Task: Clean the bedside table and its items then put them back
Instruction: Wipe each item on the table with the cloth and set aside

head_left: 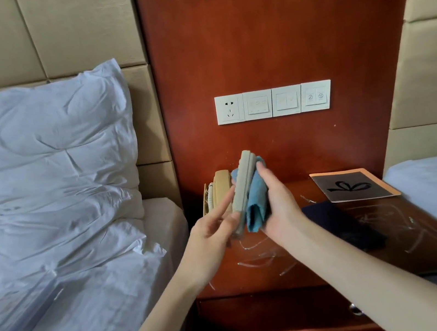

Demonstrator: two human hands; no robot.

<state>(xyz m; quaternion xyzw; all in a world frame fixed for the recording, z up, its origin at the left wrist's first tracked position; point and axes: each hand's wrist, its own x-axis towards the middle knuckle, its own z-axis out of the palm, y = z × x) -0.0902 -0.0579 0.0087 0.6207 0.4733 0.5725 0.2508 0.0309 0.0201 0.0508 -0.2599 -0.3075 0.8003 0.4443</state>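
Above the dark red bedside table (272, 271), my left hand (212, 238) holds the lower end of a grey remote control (244, 187) that stands nearly upright. My right hand (276, 207) grips a folded blue cloth (257, 205) and presses it against the remote's right side. A beige telephone (218, 194) sits at the table's back left corner, partly hidden behind the remote. A black and orange booklet (353, 184) lies at the back right. A dark flat item (340, 226) lies mid-table, partly under my right forearm.
White scratch marks cover the table top. A drawer with a metal knob (355, 310) is below. Beds with white linen stand on both sides, with a pillow (51, 141) on the left. A socket and switch panel (273, 102) is on the wall behind.
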